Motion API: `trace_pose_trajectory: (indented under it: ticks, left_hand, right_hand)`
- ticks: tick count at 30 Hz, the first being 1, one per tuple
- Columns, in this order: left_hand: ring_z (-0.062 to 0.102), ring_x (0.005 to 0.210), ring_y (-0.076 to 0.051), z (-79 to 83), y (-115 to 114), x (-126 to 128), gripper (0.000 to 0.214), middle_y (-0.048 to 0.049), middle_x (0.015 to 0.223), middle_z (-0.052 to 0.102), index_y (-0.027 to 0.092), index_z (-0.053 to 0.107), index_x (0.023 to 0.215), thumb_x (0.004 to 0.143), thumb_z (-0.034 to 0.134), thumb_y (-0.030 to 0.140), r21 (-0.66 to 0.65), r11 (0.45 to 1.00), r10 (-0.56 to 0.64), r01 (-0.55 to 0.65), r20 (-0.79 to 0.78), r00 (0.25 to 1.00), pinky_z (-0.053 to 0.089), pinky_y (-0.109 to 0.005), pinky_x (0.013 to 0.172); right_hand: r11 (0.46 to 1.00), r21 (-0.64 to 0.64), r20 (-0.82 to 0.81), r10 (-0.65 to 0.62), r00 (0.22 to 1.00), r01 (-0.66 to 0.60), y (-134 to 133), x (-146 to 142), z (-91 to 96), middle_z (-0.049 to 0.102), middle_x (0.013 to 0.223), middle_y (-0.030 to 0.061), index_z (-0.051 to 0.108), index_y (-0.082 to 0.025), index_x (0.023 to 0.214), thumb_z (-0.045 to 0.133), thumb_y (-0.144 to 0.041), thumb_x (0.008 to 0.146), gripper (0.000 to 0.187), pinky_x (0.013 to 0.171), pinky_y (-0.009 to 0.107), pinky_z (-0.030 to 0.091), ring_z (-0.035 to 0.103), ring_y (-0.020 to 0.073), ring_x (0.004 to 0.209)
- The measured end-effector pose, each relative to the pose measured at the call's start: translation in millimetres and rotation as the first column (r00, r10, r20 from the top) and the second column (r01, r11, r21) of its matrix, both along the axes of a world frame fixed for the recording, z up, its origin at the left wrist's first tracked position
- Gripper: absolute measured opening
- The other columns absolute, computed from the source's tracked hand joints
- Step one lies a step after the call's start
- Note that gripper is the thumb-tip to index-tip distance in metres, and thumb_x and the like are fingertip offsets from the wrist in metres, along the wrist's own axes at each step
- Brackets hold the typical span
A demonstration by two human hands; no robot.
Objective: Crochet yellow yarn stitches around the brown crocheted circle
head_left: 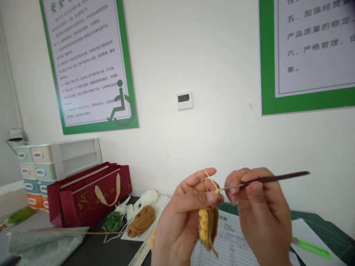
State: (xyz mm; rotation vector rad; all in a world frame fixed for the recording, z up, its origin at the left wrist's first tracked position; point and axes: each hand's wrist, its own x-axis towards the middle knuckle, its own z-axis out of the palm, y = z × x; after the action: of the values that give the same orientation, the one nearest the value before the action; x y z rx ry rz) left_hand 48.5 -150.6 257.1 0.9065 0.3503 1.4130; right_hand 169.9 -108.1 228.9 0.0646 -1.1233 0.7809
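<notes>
My left hand (184,214) is closed, pinching a small crocheted piece (207,226) of yellow and brown yarn that hangs below my fingers. Yellow yarn (208,180) loops over my raised left forefinger. My right hand (260,214) is closed on a dark crochet hook (273,179), held level, with its metal tip at the yarn loop between my two hands. Both hands are raised in front of the white wall, above the table.
On the table lie a brown yarn ball (142,220), green scraps (113,221), white pieces (148,197), printed sheets (230,240) and green-handled snips (312,246). A red gift bag (88,195) and small drawers (36,173) stand at the left. Posters hang on the wall.
</notes>
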Motion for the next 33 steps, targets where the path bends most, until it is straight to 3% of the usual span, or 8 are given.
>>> trace_pose_trajectory:
  ticks: [3,5,9,11,13,20,26,33]
  left_hand:
    - [0.068,0.07,-0.013,2.7,-2,3,0.036,-0.0043,0.076,0.071,0.014,0.08,0.102,0.068,0.08,0.003,0.036,0.999,0.036,-0.034,-0.034,0.999,0.051,-0.021,0.073]
    - [0.067,0.07,-0.013,4.7,-4,7,0.033,-0.0034,0.076,0.071,0.015,0.08,0.1,0.069,0.083,0.006,0.076,0.986,0.151,-0.146,-0.076,0.986,0.052,-0.021,0.073]
    - [0.065,0.069,-0.012,7.1,-8,16,0.033,-0.0012,0.074,0.07,0.018,0.081,0.096,0.065,0.09,0.011,0.128,0.925,0.371,-0.357,-0.117,0.921,0.052,-0.021,0.071]
    - [0.065,0.07,-0.013,7.8,-9,18,0.032,-0.0017,0.073,0.071,0.018,0.082,0.096,0.065,0.091,0.012,0.132,0.903,0.425,-0.409,-0.128,0.896,0.052,-0.022,0.071]
    - [0.067,0.072,-0.014,8.3,-9,18,0.032,-0.0026,0.074,0.072,0.018,0.083,0.096,0.065,0.091,0.013,0.137,0.889,0.453,-0.436,-0.14,0.88,0.053,-0.023,0.072]
    - [0.068,0.074,-0.01,5.2,-5,11,0.029,-0.0014,0.076,0.073,0.017,0.082,0.096,0.069,0.089,0.008,0.165,0.911,0.401,-0.377,-0.143,0.905,0.053,-0.018,0.072]
    - [0.067,0.072,-0.009,3.6,-2,6,0.029,-0.0021,0.076,0.075,0.015,0.082,0.098,0.071,0.088,0.007,0.147,0.923,0.375,-0.356,-0.127,0.918,0.051,-0.015,0.071]
    - [0.065,0.069,-0.008,-0.6,4,4,0.03,-0.0018,0.074,0.075,0.015,0.082,0.097,0.069,0.09,0.009,0.155,0.943,0.311,-0.295,-0.095,0.946,0.05,-0.016,0.069]
  right_hand:
    - [0.979,-0.128,0.04,0.163,0.986,-0.156,0,1,4.1,0.055,0.067,-0.0017,0.058,-0.023,0.084,0.051,-0.034,0.103,0.023,0.052,0.025,0.045,0.048,0.012,0.055]
    - [0.963,-0.189,0.082,0.21,0.974,-0.192,0,-1,5.6,0.054,0.068,-0.0019,0.058,-0.022,0.079,0.056,-0.037,0.101,0.026,0.049,0.024,0.044,0.046,0.011,0.053]
    - [0.998,-0.066,0.147,0.033,0.989,-0.023,3,-4,3.4,0.068,0.089,0.0026,0.066,-0.024,0.088,0.067,-0.028,0.095,0.009,0.069,0.027,0.056,0.065,0.0154,0.079]
    - [0.996,-0.018,0.141,-0.08,0.987,0.083,5,-3,0.6,0.071,0.093,0.0039,0.069,-0.025,0.093,0.068,-0.025,0.095,0.003,0.077,0.03,0.058,0.068,0.0181,0.09]
    - [0.992,-0.041,0.128,-0.114,0.985,0.12,7,-1,-1.9,0.07,0.091,0.0037,0.07,-0.025,0.095,0.067,-0.025,0.096,0.003,0.075,0.03,0.058,0.067,0.0176,0.087]
    - [0.997,-0.079,0.108,-0.018,0.994,0.026,11,6,-1.9,0.069,0.086,0.001,0.067,-0.025,0.096,0.064,-0.029,0.099,0.006,0.07,0.028,0.054,0.062,0.0141,0.076]
    - [1.0,0.002,0.167,-0.008,0.986,0.008,14,14,-0.3,0.075,0.089,0.0032,0.062,-0.025,0.1,0.058,-0.029,0.102,0.006,0.071,0.031,0.053,0.063,0.0158,0.078]
    - [0.986,0.104,0.214,-0.149,0.965,0.129,14,22,0.7,0.076,0.092,0.0018,0.059,-0.024,0.101,0.053,-0.022,0.104,0.007,0.074,0.03,0.054,0.067,0.0139,0.078]
